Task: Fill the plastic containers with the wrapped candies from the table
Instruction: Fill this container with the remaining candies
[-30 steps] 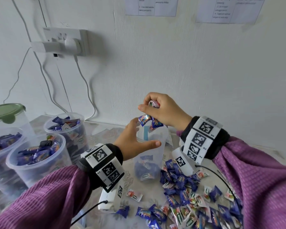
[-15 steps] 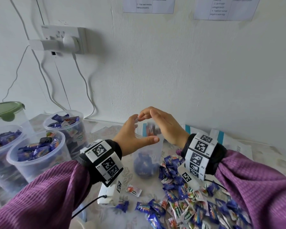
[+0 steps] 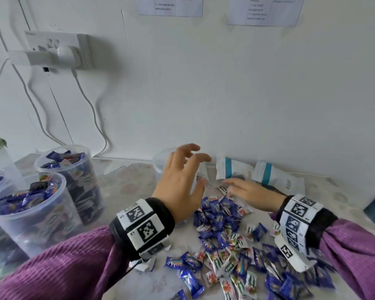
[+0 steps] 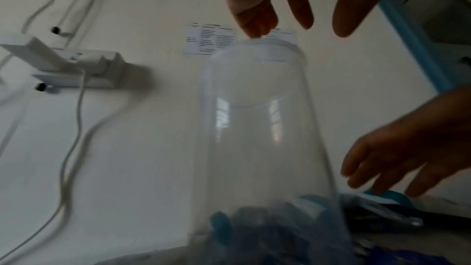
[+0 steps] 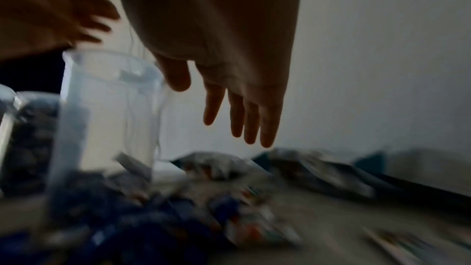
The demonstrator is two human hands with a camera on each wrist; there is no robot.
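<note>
The left hand [image 3: 180, 182] hovers spread-fingered by the clear container [image 4: 257, 128], not gripping it; a few candies sit in the container's bottom. The right hand [image 3: 249, 192] reaches low, fingers straight and empty, over the far edge of the candy pile [image 3: 232, 239] on the desk [image 3: 128, 185].

The step looks like fetching another handful. It would go best by raking the fingers under the thick blue heap rather than picking at strays, while the left hand steadies the container, since it is tall, light and nearly empty, so likely to tip.

Room is tight: the wall stands close behind, two white packets [image 3: 258, 174] lie just past the right fingers, and the filled containers [image 3: 37, 202] crowd the left. The open way is toward the person, where the candies spread to the desk's near edge.
</note>
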